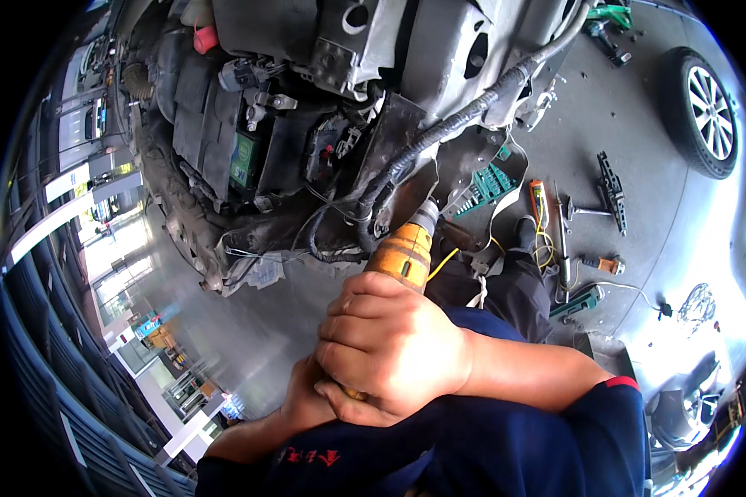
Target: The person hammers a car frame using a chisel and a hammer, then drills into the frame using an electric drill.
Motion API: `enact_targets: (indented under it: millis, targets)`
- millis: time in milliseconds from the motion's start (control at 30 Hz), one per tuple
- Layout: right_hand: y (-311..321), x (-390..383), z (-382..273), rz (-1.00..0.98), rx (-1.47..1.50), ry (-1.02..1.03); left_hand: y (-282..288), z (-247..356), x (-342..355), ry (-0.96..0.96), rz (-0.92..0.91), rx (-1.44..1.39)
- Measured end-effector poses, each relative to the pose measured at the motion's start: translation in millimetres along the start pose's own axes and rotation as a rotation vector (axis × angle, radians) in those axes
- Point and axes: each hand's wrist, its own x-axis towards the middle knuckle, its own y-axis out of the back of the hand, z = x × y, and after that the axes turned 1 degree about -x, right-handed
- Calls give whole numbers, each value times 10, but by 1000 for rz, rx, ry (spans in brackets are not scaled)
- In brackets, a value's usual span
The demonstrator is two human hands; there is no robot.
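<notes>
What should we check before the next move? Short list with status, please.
1. Right hand wrapped around the orange power tool: ok.
2. Left hand gripping securely: cannot tell, mostly hidden behind the right.
3. Grey nose of the tool seated on the work: cannot tell, contact isn't visible.
4. Gloves on: not ok, both hands bare.
5. Floor around the black shoe clear: not ok, an orange device lies close by.
</notes>
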Motion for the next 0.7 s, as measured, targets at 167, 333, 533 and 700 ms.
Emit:
enact_targets:
  millis: [167, 333, 533, 700]
  targets:
    - [-55, -2, 23, -47, -20, 1, -57, -56, -13, -9, -6, 25]
    - [-54, -14, 55, -73, -12, 4, -128, -133, -38, 9, -20, 61]
    - [-71, 32, 48, -71, -21, 15, -129, -247, -94, 30, -45, 61]
    - [-27, 73, 59, -75, -19, 22, -163, -280, -104, 44, -61, 75]
